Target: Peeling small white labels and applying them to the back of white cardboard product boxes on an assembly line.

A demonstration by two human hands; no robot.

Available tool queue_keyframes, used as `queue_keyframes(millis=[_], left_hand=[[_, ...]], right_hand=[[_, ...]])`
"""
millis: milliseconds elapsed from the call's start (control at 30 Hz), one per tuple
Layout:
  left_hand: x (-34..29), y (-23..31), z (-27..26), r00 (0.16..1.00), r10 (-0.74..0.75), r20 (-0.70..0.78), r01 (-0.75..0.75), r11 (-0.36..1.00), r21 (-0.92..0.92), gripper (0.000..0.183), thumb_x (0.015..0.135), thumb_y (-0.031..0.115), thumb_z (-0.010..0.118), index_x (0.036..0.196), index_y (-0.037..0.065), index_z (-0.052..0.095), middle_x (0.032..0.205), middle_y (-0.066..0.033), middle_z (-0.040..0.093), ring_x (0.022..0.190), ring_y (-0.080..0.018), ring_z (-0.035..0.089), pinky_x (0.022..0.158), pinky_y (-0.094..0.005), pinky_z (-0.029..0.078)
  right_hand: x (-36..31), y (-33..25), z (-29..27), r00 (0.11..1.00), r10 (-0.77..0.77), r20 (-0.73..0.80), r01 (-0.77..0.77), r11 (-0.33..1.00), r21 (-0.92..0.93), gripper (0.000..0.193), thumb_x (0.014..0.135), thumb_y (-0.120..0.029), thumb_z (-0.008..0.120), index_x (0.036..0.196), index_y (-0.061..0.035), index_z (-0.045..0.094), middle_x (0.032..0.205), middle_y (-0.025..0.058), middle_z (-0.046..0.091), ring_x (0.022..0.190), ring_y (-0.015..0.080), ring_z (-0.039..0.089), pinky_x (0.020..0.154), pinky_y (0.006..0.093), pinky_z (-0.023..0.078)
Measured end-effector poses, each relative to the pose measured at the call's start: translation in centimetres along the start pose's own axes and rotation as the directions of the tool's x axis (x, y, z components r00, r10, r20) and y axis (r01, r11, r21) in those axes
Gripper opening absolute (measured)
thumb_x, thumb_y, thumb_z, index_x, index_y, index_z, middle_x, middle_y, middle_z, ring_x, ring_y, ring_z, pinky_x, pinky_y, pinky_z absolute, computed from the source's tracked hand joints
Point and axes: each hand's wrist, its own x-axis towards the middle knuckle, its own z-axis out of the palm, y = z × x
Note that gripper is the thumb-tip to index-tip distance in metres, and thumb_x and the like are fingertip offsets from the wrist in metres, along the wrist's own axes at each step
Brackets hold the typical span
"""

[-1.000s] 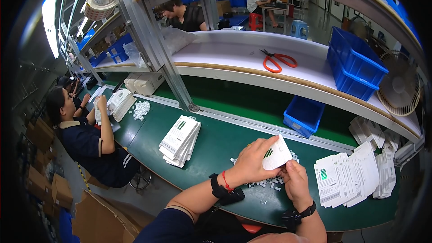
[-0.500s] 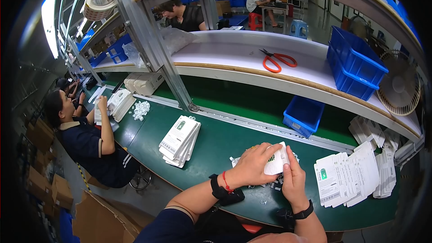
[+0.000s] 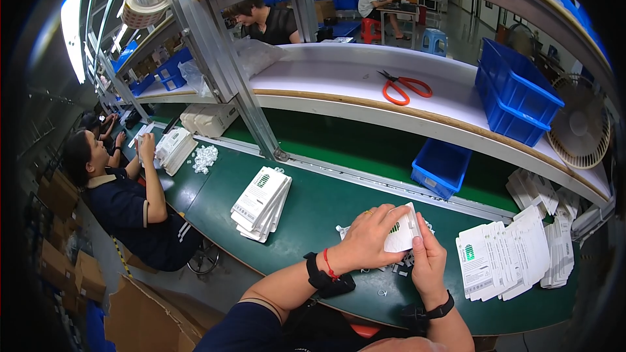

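Between my two hands is a small white box (image 3: 405, 233) with green print, held above the green bench. My left hand (image 3: 366, 240) lies across its left side, fingers wrapped over the top. On the right edge, my right hand (image 3: 427, 262) grips with thumb and fingers. Partly hidden beneath my hands is a heap of small white plastic pieces (image 3: 403, 267). One loose white ring-shaped piece (image 3: 382, 293) sits nearer me. To the right lies a fanned stack of flat white boxes (image 3: 499, 257); to the left, a neater white stack (image 3: 261, 203).
A blue bin (image 3: 441, 168) stands at the bench's back under a white shelf (image 3: 326, 72). Red-handled scissors (image 3: 405, 88), stacked blue bins (image 3: 515, 94) and a fan (image 3: 579, 120) occupy the shelf. A co-worker (image 3: 134, 202) sits at left beside another pile of white pieces (image 3: 205, 158).
My hands and the white box have barely shifted. At left, the co-worker's hands have risen slightly.
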Motion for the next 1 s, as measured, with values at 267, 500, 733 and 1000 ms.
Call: queue_keyframes(millis=[267, 500, 733, 1000], left_hand=[[0.0, -0.1, 0.0, 0.999, 0.046, 0.013, -0.046, 0.998, 0.048, 0.072, 0.058, 0.023, 0.076, 0.125, 0.009, 0.052, 0.104, -0.0137, 0.056, 0.084, -0.0302, 0.059, 0.072, -0.0385, 0.048], [-0.2, -0.1, -0.1, 0.976, 0.208, 0.064, -0.216, 0.96, 0.177, 0.077, 0.053, 0.025, 0.077, 0.126, 0.015, 0.053, 0.109, -0.013, 0.055, 0.086, -0.0274, 0.057, 0.075, -0.0378, 0.043], [0.4, 0.1, -0.8, 0.991, 0.132, 0.018, -0.133, 0.968, 0.214, 0.09, 0.055, 0.037, 0.08, 0.132, 0.003, 0.045, 0.109, -0.0119, 0.055, 0.093, -0.0273, 0.053, 0.082, -0.0392, 0.038], [0.3, -0.1, -0.7, 0.992, 0.12, 0.026, -0.123, 0.97, 0.207, 0.09, 0.054, 0.045, 0.079, 0.127, 0.001, 0.049, 0.097, -0.0087, 0.056, 0.083, -0.0245, 0.054, 0.074, -0.0365, 0.038]], right_hand=[[0.3, 1.0, -0.9, 0.99, -0.122, 0.075, 0.13, 0.985, -0.115, 0.031, 0.092, -0.01, 0.055, 0.119, 0.0045, 0.056, 0.104, 0.0127, 0.064, 0.089, 0.015, 0.06, 0.079, 0.0259, 0.047], [0.5, 0.3, -0.4, 0.993, 0.111, -0.026, -0.089, 0.9, 0.427, 0.014, 0.084, 0.003, 0.063, 0.097, 0.0011, 0.059, 0.087, 0.0048, 0.061, 0.08, 0.0069, 0.058, 0.07, 0.019, 0.047], [0.7, 0.6, -1.3, 0.981, 0.087, -0.176, -0.055, 0.982, 0.183, 0.009, 0.085, 0.002, 0.061, 0.094, 0.0029, 0.057, 0.085, 0.0056, 0.063, 0.074, 0.0062, 0.058, 0.067, 0.0188, 0.047], [1.0, 0.6, -2.9, 0.973, 0.101, -0.21, -0.028, 0.946, 0.322, 0.005, 0.087, 0.0, 0.06, 0.09, 0.0026, 0.057, 0.088, 0.0106, 0.066, 0.075, 0.0081, 0.062, 0.068, 0.0203, 0.049]])
